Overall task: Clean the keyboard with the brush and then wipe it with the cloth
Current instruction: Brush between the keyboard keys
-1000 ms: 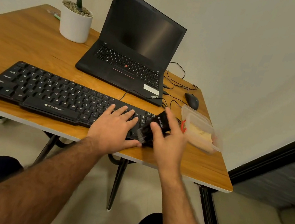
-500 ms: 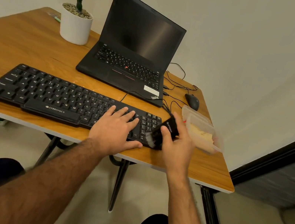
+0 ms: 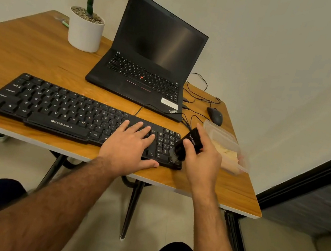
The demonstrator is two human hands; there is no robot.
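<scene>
1. Head view is showing a black keyboard (image 3: 70, 112) lying along the near edge of a wooden counter (image 3: 25, 53), "ZEBRONICS" printed below the space bar.
2. Left hand (image 3: 129, 147) is lying flat on the keyboard's right-of-centre keys, fingers (image 3: 138, 126) straight and slightly spread, thumb reaching along the front edge. It is gripping nothing, just pressing down on the board.
3. Right hand (image 3: 204, 158) is holding a black brush (image 3: 189, 145) (white logo on the body), thumb on the near face and the other digits curled round the far side.
4. Brush is tilting down and to the left, bristle end touching the number pad at the keyboard's right end, near the front corner.
5. Cloth: cannot tell where it is sitting. A clear plastic container (image 3: 225, 146) is standing just right of the right hand with something pale beige inside (contents not identifiable).
6. Behind the keyboard a black laptop (image 3: 149, 61) is standing open with a dark screen. A black mouse (image 3: 214, 116) is lying to its right, with thin black cables (image 3: 196, 95) trailing between them.
7. White pot with a green plant (image 3: 86, 28) is standing at the far left of the counter, beside the laptop.
8. Both forearms are coming in bare from the bottom of the frame, and dark-clad knees are showing below the counter edge.
</scene>
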